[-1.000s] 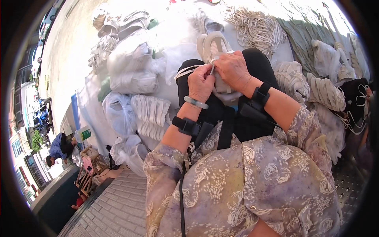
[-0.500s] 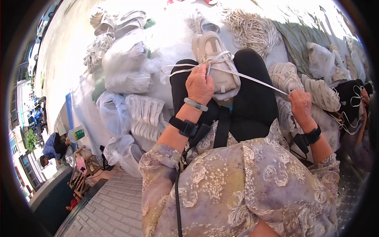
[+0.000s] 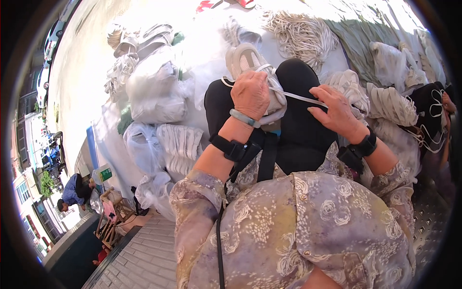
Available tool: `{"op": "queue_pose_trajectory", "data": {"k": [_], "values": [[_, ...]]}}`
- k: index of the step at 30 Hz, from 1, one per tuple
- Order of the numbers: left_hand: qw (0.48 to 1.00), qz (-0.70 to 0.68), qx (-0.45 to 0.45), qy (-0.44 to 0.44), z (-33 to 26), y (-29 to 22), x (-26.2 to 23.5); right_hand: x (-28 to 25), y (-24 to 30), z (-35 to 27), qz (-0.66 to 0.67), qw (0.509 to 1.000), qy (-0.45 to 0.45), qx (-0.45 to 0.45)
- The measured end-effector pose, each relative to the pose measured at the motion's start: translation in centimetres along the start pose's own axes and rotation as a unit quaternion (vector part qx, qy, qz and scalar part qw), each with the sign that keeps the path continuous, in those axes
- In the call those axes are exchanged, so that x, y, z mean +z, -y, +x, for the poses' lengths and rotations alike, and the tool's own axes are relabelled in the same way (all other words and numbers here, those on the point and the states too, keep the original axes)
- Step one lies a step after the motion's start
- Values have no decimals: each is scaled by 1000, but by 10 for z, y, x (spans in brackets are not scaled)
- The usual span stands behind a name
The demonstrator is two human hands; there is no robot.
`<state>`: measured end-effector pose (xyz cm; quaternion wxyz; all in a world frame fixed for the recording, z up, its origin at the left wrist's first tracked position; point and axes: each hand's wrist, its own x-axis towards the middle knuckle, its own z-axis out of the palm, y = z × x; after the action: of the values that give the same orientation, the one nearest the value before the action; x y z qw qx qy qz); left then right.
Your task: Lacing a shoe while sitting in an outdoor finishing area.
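A cream sneaker (image 3: 239, 59) lies between my black-clad knees, its toe pointing away from me and its middle partly hidden by my hand. My left hand (image 3: 250, 96) is closed over the laced part, pinching lace there. From the shoe a white shoelace (image 3: 301, 98) runs out nearly straight to the right. Its far part passes into my right hand (image 3: 339, 114), whose thumb and forefinger stand apart around it. The other right fingers are curled and partly hidden. A lace loop shows left of the shoe.
A heap of loose white laces (image 3: 304, 38) lies beyond my right knee. Stacked pale shoe pieces (image 3: 180, 147) and plastic-wrapped bundles (image 3: 156, 91) are at left; more shoe pieces (image 3: 392, 105) lie at right. Someone's hand (image 3: 448, 103) with a black laced piece (image 3: 426, 108) is at far right.
My right hand has come back left toward the shoe, its thumb and forefinger spreading apart. My left hand has turned and now covers more of the laces.
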<state>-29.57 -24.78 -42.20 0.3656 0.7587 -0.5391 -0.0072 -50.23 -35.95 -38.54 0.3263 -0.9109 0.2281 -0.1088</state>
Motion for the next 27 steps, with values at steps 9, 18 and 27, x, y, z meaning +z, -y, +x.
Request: {"op": "queue_pose_trajectory", "data": {"k": [9,18,27], "values": [[971,116,-110,176,8,-1,12,58,10,74,-43,998,45,2],[971,166,-60,158,4,-1,23,72,-6,85,22,998,47,19],[980,148,17,132,12,-3,16,70,1,71,63,997,-19,50]]}}
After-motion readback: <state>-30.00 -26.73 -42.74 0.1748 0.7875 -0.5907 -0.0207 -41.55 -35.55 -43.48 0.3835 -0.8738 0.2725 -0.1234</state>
